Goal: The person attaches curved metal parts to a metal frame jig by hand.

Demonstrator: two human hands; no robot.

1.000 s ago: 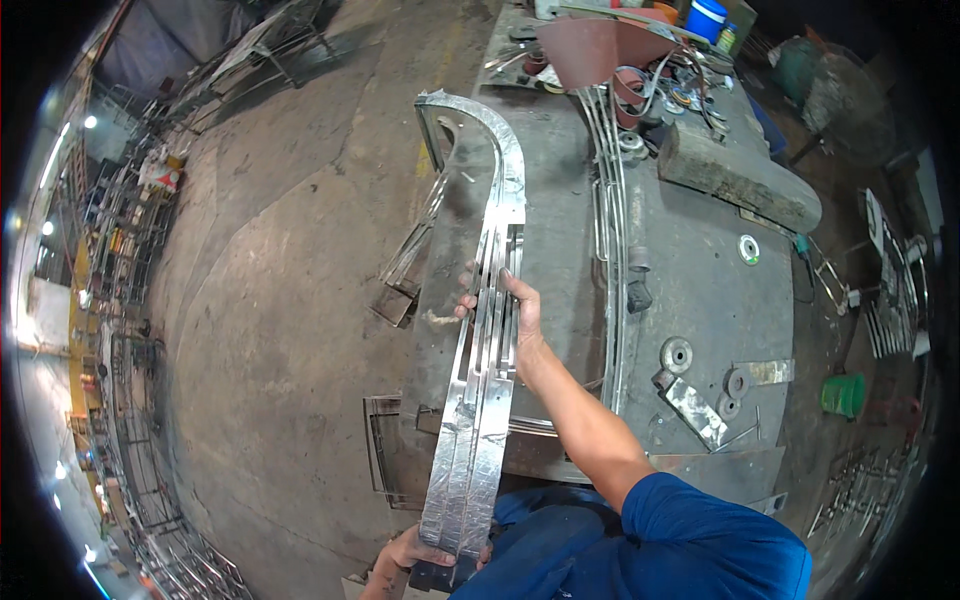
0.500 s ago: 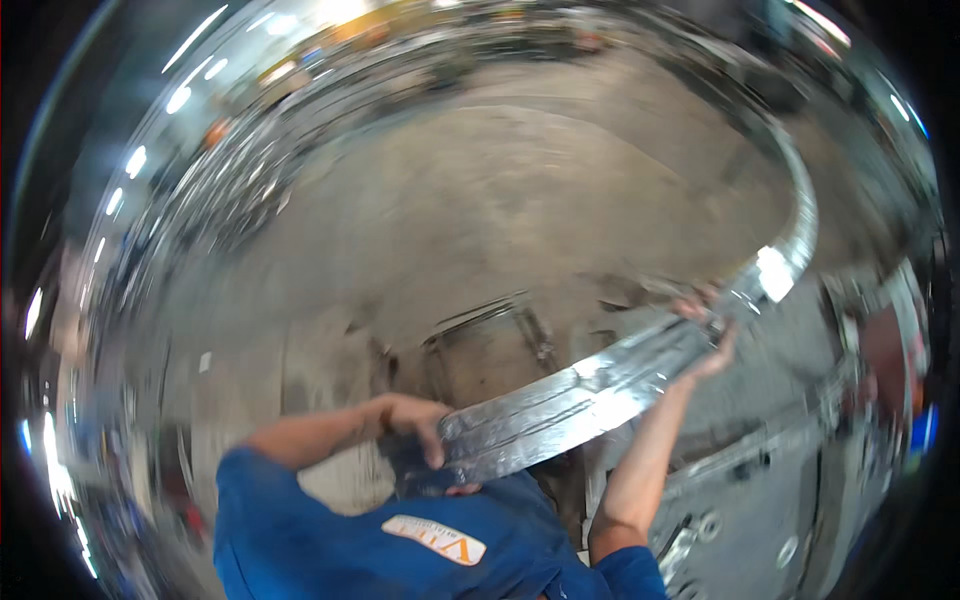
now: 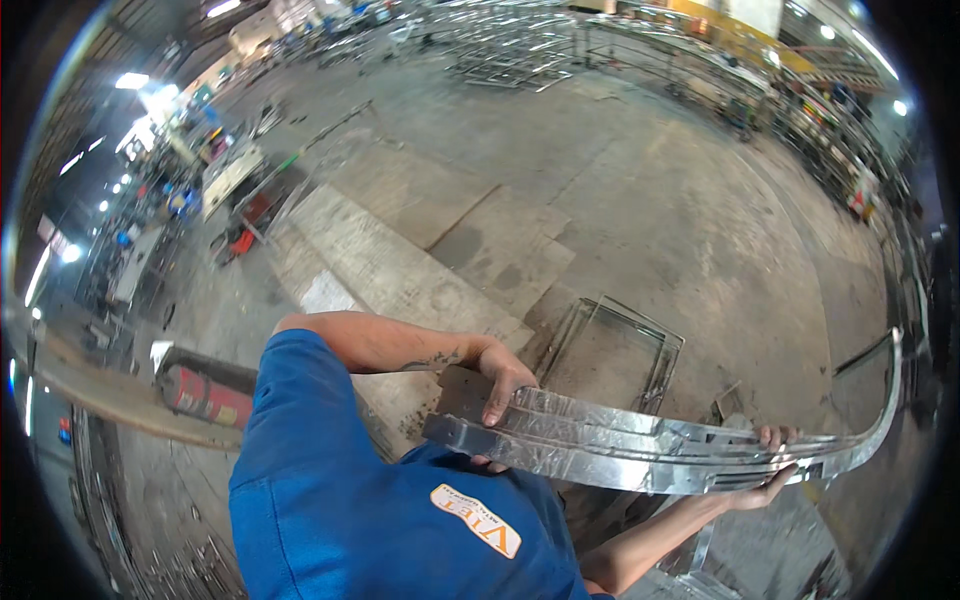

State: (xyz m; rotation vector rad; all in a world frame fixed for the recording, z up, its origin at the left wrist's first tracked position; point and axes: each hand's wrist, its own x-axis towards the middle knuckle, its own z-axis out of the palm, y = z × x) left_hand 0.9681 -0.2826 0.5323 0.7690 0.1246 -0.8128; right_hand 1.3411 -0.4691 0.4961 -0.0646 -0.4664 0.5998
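Observation:
A long, shiny metal profile with grooves along its length lies across the front of my body. My left hand is closed around its near end, thumb on top and fingertips showing beneath. Farther along to the right, my right hand grips the lower edge from below, with fingers over the far edge. Beyond that hand the profile bends upward to a narrow tip at the far right. A dark flat piece shows at the left end, beside my left hand; whether it belongs to the profile I cannot tell.
Rectangular metal frames lie on the floor just beyond the profile. Pale boards cover the floor ahead to the left. A red fire extinguisher is at my left. Stacked metal racks and cluttered benches line the far side.
My view has swung left, bringing the boards and the extinguisher in. Both hands keep hold of the metal profile, which now lies more level across the picture.

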